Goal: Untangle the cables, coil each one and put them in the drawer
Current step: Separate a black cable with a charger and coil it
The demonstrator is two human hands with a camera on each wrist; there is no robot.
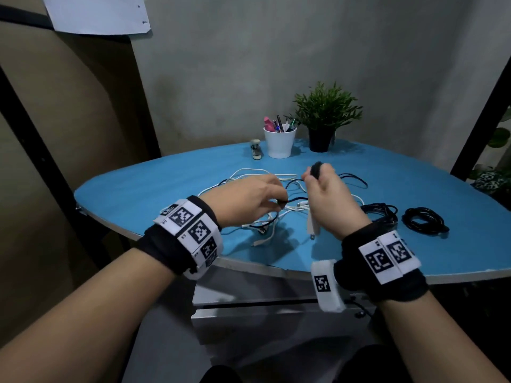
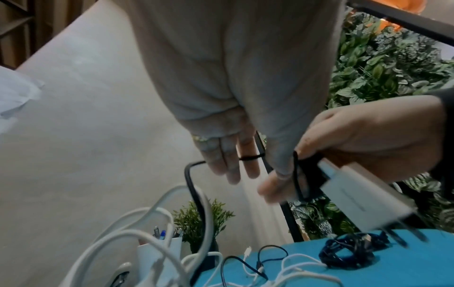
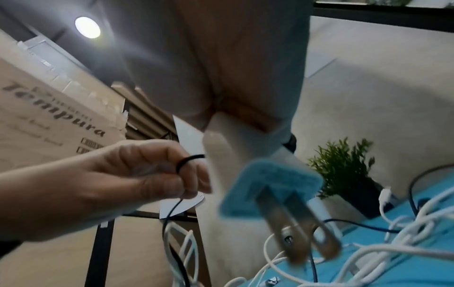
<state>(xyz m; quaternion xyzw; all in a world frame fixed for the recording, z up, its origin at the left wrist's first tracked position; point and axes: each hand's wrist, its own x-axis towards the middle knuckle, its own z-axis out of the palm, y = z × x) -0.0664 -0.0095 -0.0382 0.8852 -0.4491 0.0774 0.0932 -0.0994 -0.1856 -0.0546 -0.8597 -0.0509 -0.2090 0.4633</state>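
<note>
From the head view, the right hand (image 1: 326, 197) is hovering above the blue desk (image 1: 414, 189), its grip clenched round a white charger (image 1: 313, 223) whose prongs are pointing down toward the person, with turns of black cable (image 1: 316, 170) sticking out above the fist. Just to the left of that grip, the left hand (image 1: 246, 201) is pinching the same black cable, which is sagging in a loop between the two hands. Below and between both grips, a tangle of white cables (image 1: 276, 214) is lying on the desk. To the right of the right hand, two black coiled cables (image 1: 424, 221) are resting apart from the tangle. Beyond both hands, a white pen cup (image 1: 279, 142), a potted plant (image 1: 323, 120) and a stapler (image 1: 255, 149) are standing near the wall. A drawer front (image 1: 262, 299) is showing under the desk edge, below the wrists.

From the left wrist view, the left hand's fingers (image 2: 228, 155) are hanging down with the black cable (image 2: 194, 186) crossing them; the right hand (image 2: 368, 136) is gripping the charger (image 2: 356, 196) on the right.

From the right wrist view, the charger (image 3: 245, 155) is jutting out of the right grip, prongs blurred, while the left hand (image 3: 110, 178) is pinching the black cable (image 3: 186, 161) beside it, white cables (image 3: 368, 252) lying below.
</note>
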